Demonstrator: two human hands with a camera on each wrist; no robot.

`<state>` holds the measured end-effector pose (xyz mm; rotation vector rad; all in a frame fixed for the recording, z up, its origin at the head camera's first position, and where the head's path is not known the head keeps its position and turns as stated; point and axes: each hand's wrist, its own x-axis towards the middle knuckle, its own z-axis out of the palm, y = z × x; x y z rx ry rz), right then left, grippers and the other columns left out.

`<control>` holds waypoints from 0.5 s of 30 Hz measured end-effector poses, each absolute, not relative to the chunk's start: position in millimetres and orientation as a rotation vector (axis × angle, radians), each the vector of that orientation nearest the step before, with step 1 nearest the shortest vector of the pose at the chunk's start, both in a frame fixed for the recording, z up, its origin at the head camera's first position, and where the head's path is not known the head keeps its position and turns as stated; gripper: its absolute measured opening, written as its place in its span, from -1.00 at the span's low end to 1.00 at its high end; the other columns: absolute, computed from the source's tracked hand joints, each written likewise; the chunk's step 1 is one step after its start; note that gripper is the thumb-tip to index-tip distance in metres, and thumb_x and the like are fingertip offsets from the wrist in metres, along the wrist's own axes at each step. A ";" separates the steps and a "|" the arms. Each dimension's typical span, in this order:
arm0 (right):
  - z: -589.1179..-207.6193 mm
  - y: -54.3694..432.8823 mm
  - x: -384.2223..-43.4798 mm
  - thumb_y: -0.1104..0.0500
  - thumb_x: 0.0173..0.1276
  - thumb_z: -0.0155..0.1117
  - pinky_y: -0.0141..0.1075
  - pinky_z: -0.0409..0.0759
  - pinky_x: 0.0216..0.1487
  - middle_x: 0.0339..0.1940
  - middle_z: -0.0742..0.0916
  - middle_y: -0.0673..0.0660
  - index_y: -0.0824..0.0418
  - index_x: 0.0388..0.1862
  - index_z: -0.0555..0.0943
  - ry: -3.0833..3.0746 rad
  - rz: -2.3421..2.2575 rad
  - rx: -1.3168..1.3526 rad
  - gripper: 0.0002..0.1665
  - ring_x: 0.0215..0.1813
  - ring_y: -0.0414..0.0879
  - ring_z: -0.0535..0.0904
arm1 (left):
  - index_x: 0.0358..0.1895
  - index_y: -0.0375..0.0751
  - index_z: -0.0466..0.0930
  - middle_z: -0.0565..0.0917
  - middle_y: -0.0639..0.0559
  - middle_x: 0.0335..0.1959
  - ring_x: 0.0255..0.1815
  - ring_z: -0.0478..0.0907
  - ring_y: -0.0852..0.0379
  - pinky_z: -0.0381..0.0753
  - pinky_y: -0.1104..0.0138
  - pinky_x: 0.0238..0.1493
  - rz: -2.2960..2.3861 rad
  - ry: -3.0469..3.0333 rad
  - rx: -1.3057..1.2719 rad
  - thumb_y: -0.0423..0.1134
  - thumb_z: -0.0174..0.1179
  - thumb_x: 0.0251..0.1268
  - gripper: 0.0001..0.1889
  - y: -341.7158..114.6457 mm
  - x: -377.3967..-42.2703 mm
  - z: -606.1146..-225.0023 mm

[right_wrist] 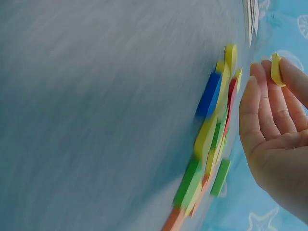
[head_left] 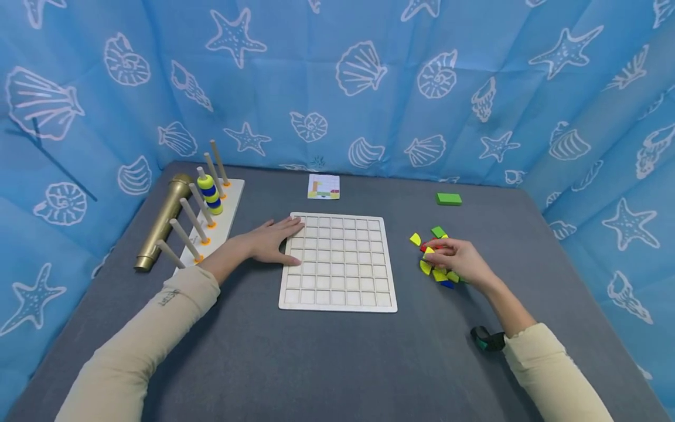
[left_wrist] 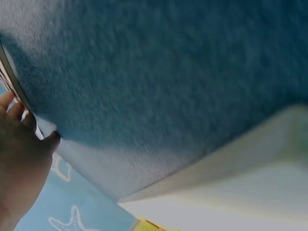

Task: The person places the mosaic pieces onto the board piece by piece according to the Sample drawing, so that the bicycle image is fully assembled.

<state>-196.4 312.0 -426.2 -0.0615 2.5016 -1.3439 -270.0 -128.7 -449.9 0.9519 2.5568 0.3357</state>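
A white square board [head_left: 337, 264] with a grid of shallow cells lies on the grey table. My left hand [head_left: 274, 241] rests on its left edge, fingers spread and straight. Over a loose pile of coloured blocks to the right of the board, my right hand [head_left: 464, 262] pinches a yellow block [right_wrist: 275, 70] between thumb and fingertip. Yellow, green, red and blue pieces make up the pile, among them a blue block [right_wrist: 209, 95] and a green block [right_wrist: 188, 183]. In the head view the hand covers part of the pile.
Behind the board lies a small printed card [head_left: 324, 186]. A green block [head_left: 449, 199] sits apart at the back right. On the left stand a white peg rack [head_left: 232, 202] with yellow and blue rings, and a gold tube [head_left: 160, 225]. A black strap [head_left: 486, 339] is near the right forearm.
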 end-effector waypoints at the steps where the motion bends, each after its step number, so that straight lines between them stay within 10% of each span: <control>1: -427.6 307.2 -199.2 0.09 0.35 0.29 -0.25 0.62 -0.24 -0.17 0.72 0.30 0.43 0.15 0.49 2.501 -1.349 -0.075 -0.47 -0.23 0.02 0.63 | 0.54 -0.16 -0.15 -0.17 -0.10 0.54 0.52 -0.30 -0.05 -0.28 -0.10 0.40 0.342 2.554 0.961 0.36 0.11 0.17 0.05 -128.8 -270.4 -450.2; 15: -430.5 250.5 -232.3 0.18 0.34 0.29 -0.15 0.62 -0.13 -0.20 0.69 0.23 0.41 0.15 0.52 2.431 -1.362 -0.174 -0.53 -0.17 0.08 0.64 | 0.54 -0.15 -0.14 -0.16 -0.09 0.54 0.52 -0.29 -0.05 -0.28 -0.10 0.40 0.367 2.545 0.974 0.35 0.15 0.15 0.05 -130.1 -271.6 -450.0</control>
